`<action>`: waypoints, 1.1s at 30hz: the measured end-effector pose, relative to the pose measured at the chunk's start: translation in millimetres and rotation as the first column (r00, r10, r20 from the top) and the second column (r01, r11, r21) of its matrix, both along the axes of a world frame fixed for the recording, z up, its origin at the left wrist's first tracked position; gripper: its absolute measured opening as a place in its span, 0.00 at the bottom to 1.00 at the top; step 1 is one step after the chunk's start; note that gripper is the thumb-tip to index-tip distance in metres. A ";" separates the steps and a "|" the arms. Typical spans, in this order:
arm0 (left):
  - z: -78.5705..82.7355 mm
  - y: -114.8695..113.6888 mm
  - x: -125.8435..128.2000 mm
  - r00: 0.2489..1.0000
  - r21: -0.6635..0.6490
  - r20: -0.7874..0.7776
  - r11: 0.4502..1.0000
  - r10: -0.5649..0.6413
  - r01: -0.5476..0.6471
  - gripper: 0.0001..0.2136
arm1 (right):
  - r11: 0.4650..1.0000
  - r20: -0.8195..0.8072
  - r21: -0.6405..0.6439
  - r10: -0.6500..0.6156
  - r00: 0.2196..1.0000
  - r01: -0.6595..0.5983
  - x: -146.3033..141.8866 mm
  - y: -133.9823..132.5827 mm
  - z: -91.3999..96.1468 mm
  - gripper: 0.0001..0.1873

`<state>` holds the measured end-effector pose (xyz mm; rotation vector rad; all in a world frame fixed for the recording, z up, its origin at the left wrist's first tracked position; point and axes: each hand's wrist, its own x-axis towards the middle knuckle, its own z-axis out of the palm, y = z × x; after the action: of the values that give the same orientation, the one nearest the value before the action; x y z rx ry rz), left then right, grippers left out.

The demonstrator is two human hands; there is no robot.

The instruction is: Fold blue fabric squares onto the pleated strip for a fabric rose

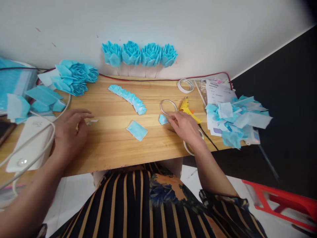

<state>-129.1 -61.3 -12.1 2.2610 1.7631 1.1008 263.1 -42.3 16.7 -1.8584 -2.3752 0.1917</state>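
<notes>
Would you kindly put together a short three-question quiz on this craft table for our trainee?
1. True or false: the left hand grips the folded blue piece.
2. How many blue paper flowers stand in a row against the wall? A two, B four, C six.
3. Name the thing at the fingertips of the right hand, beside the tape ring.
Key: 1 false, it lies open on the table, apart from that piece. 2 B. 3 the small blue scrap.
</notes>
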 end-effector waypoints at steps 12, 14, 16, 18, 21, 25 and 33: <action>32.5 16.4 54.6 0.895 -0.126 0.436 0.978 -0.096 0.167 0.09 | 0.986 0.161 -0.108 0.146 0.976 -0.129 -32.5 38.1 7.2 0.12; 41.4 20.6 71.3 0.841 -0.116 0.525 0.969 -0.127 0.218 0.09 | 0.989 0.193 -0.085 0.135 0.972 -0.121 -33.4 40.2 5.0 0.11; 49.1 24.8 88.0 0.788 -0.108 0.595 0.956 -0.159 0.274 0.09 | 0.990 0.197 -0.052 0.139 0.970 -0.131 -32.2 41.3 2.7 0.10; 53.9 28.7 102.3 0.767 -0.153 0.622 0.937 -0.155 0.313 0.09 | 0.987 0.161 -0.032 0.163 0.973 -0.160 -29.5 42.3 1.5 0.10; 52.9 33.2 115.0 0.730 -0.202 0.666 0.903 -0.157 0.378 0.08 | 0.981 0.057 0.002 0.191 0.980 -0.192 -24.3 44.1 2.8 0.09; 40.6 34.3 115.8 0.690 -0.228 0.713 0.890 -0.123 0.395 0.07 | 0.978 -0.008 0.046 0.203 0.979 -0.202 -17.5 44.8 7.4 0.10; 31.3 33.8 108.9 0.641 -0.237 0.766 0.902 -0.055 0.361 0.02 | 0.975 0.089 -0.096 0.207 0.974 -0.198 -19.9 40.2 6.0 0.10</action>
<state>-20.2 -27.5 19.2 1.4041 1.1770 1.2515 243.3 -2.1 22.7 -1.6939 -2.6651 0.2301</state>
